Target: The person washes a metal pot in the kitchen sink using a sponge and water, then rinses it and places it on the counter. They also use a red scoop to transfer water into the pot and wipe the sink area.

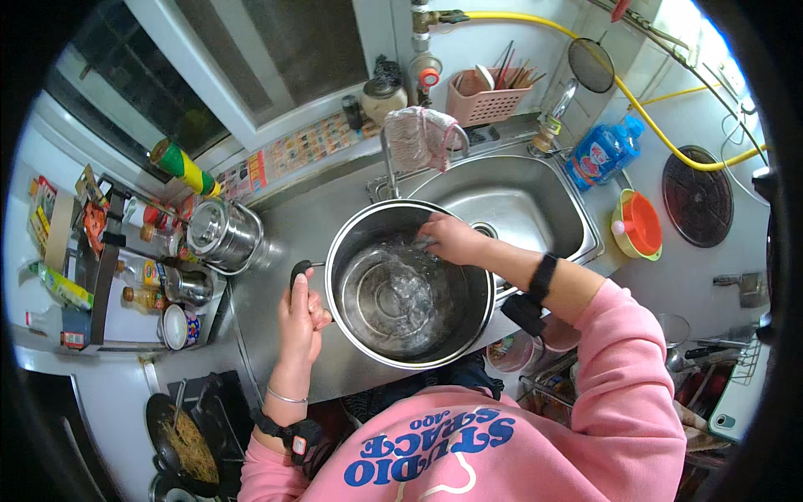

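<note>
A large metal pot (382,301) with some water inside stands tilted on the steel counter (282,219), its right side reaching over the sink's near edge. My left hand (302,314) grips the pot's black side handle (303,271). Inside the rim at the far right, my right hand (448,238) presses a small greyish scrubber (424,241) to the inner wall; its exact kind is hard to tell. Behind the pot, a wet cloth (417,138) hangs over the curved faucet (389,169).
The steel sink (564,194) lies right of the pot. Blue detergent bottles (599,154) and an orange bowl (643,216) stand beyond it. A lidded metal container (226,235) and a shelf of bottles (150,276) are at left. A wok with noodles (188,445) sits lower left.
</note>
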Tool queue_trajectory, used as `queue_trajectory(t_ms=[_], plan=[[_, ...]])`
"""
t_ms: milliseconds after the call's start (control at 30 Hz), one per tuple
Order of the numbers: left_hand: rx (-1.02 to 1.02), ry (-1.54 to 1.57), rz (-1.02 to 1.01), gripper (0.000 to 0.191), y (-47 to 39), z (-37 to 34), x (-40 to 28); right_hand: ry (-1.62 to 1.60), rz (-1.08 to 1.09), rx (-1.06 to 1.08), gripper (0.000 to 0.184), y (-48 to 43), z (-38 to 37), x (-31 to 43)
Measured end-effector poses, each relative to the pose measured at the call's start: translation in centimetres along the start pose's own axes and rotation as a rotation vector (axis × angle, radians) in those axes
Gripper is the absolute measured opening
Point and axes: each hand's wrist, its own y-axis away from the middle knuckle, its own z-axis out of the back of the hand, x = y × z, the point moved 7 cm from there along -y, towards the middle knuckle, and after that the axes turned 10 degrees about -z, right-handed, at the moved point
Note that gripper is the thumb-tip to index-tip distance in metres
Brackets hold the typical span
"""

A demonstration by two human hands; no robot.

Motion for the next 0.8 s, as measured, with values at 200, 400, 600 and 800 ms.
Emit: queue_trajectory(t_ms=[200,400,600,800], plan=[[0.028,-0.016,0.027,0.031,-0.7,-1.4,0.0,-0.346,-0.369,-0.508,0.031,8.1,6.8,-11.0],[0.005,-0.015,0.067,0.029,-1.3,-3.3,-0.4,-1.323,-0.577,-0.232,0.036,13.0,-0.8,-15.9],[0.006,-0.022,0.14,0.033,-3.6,-6.9,-1.5,-1.074,-0.601,-0.261,0.033,12.1,-1.2,-17.3],[0.125,0.189,0.33,0.032,-6.8,-12.1,-4.1,-1.115,-0.681,-0.073,0.027,12.4,-1.6,-18.3]])
